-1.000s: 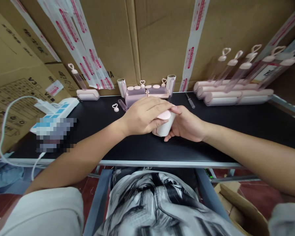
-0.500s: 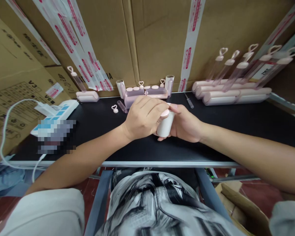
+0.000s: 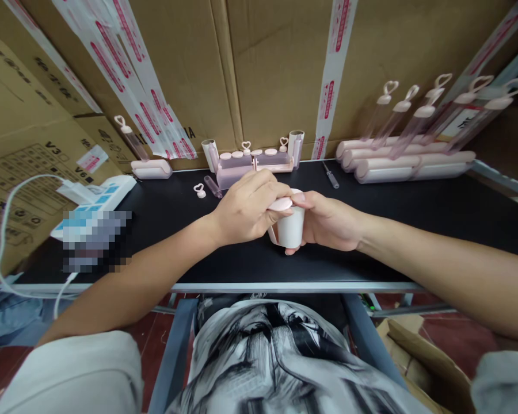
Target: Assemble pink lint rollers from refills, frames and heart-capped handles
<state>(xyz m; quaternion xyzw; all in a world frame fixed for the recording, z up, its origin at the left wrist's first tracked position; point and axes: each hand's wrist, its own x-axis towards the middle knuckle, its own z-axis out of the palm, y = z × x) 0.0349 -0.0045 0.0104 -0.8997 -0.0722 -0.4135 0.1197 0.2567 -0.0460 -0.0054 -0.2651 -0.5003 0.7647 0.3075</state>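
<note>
My right hand (image 3: 332, 221) is wrapped round a white cylinder (image 3: 291, 227), its thumb at the top rim. With fingers bent over the cylinder's top left, my left hand (image 3: 248, 210) pinches a pale pink oval cap (image 3: 280, 204) at the rim. A pinkish part shows along the cylinder's left side, partly hidden by my fingers. Behind my left hand lie a purple clear tube (image 3: 213, 187) and a small heart-loop cap (image 3: 200, 191). Further back is a pink clear-sided case (image 3: 235, 171) with several oval caps on top.
Pink rolls with upright heart-topped tubes (image 3: 414, 167) lie at the back right, and a similar one (image 3: 151, 169) at the back left. A screwdriver (image 3: 330, 175) lies behind my right hand. A power strip (image 3: 99, 201) with white cables sits left. Cardboard (image 3: 276, 69) walls the back.
The cylinder has come slightly lower and more upright. My left hand has shifted a little left, and the oval cap now shows more fully, lying flatter at the rim.
</note>
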